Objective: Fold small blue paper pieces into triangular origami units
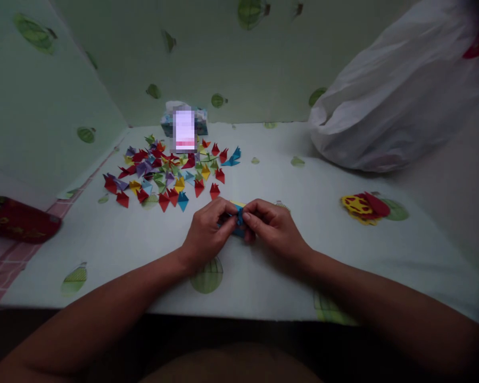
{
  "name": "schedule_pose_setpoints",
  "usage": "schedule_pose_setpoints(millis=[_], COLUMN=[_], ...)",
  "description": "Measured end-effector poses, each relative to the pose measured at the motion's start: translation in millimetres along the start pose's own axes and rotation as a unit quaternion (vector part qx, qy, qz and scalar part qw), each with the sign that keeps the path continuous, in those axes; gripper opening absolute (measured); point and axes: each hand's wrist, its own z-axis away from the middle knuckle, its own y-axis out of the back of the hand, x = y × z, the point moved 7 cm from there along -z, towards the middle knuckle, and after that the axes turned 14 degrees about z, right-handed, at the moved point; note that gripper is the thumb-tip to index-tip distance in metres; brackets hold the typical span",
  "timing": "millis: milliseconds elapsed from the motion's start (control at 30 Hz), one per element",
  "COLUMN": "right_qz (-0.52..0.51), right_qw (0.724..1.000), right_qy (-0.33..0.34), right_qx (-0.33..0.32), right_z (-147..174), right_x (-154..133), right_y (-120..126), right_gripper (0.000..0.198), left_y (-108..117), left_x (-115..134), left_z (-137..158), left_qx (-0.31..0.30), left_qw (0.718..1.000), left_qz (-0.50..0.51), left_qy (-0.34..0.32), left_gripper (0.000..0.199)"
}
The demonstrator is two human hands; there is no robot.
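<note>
Paper, blue and folded small, pinched between two hands above the near middle of a white table. Gripped from one side by the left hand, thumb and fingers closed on the blue; gripped from the other by the right hand, thumb and forefinger likewise closed, knuckles bent, fingertips nearly meeting. Cannot tell the exact shape of the fold, mostly covered by the fingers. Just beyond the fingertips, a sliver of yellow; cannot tell if part of the same sheet.

Scattered across the table, ahead and to the left, dozens of small pointed paper pieces in red, purple, yellow, green, orange and blue, many overlapping. Behind the scatter, a tissue box with white tissue poking out, partly hidden by a bright pixelated screen.

Well apart to the right, red and yellow cut-outs, lying heaped together. At upper right, a bulging white plastic bag. At far left, a red packet with gold markings, near a strip of pink-and-white check. Printed on table and walls alike, green hot-air balloons. In the foreground, bare forearms, angled inward from both lower corners.
</note>
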Motion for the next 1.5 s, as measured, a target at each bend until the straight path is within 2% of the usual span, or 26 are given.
schedule_pose_setpoints(millis=[167,367,467,533,633,700,767,833,900,967,1033,1133,1267,1433,1500], right_qz=[-0.055,-0.047,0.0,0.065,0.192,0.237,0.204,0.112,0.015,-0.04,-0.054,-0.043,0.012,0.158,0.186], right_qw=[0.998,0.999,1.0,0.997,0.972,0.956,0.966,0.985,0.992,0.99,0.989,0.992,0.993,0.977,0.97], right_qy=[-0.013,-0.012,-0.003,0.026,0.108,0.126,0.083,0.011,-0.046,-0.072,-0.074,-0.052,0.015,0.109,0.129], right_qx=[-0.017,-0.016,0.001,0.028,0.085,0.118,0.132,0.129,0.12,0.118,0.115,0.108,0.113,0.096,0.087], right_z=[-1.1,-1.9,-0.7,1.1,6.9,10.0,9.4,6.5,3.8,2.0,1.3,2.1,3.8,2.6,1.1], right_x=[2.7,3.4,3.8,-0.4,-15.5,-21.1,-16.7,-5.6,4.2,8.9,9.8,8.7,3.5,-8.4,-10.9], right_y=[-2.6,-2.7,-0.6,2.6,6.3,8.0,11.1,12.7,11.9,11.0,9.5,7.2,9.0,10.6,10.8], right_gripper=[0.018,0.02,0.014,0.01,0.01,0.011,0.011,0.012,0.016,0.019,0.02,0.016,0.011,0.023,0.027], left_y=[0.3,0.2,0.3,-0.8,-3.5,-3.4,-1.3,1.9,4.5,5.0,3.1,0.6,0.1,3.2,6.3], left_x=[-6.0,-5.2,1.9,8.2,13.1,13.7,13.8,14.3,15.4,17.1,18.4,19.0,18.3,17.8,15.4], left_z=[1.0,0.8,-0.1,0.1,0.9,1.5,1.9,2.2,2.3,2.2,2.0,2.0,2.3,1.3,0.0], left_qx=[0.01,0.006,0.001,-0.005,-0.016,-0.011,0.006,0.027,0.043,0.045,0.032,0.02,0.017,0.022,0.032], left_qw=[0.998,0.998,1.0,0.998,0.995,0.995,0.996,0.996,0.994,0.993,0.991,0.99,0.991,0.992,0.993], left_qz=[0.048,0.05,0.0,-0.045,-0.075,-0.075,-0.071,-0.064,-0.063,-0.07,-0.078,-0.082,-0.082,-0.079,-0.07], left_qy=[0.041,0.037,-0.008,-0.045,-0.063,-0.058,-0.055,-0.06,-0.072,-0.088,-0.102,-0.111,-0.103,-0.097,-0.084], left_gripper=[0.008,0.009,0.011,0.013,0.015,0.015,0.014,0.013,0.012,0.013,0.014,0.014,0.014,0.013,0.012])
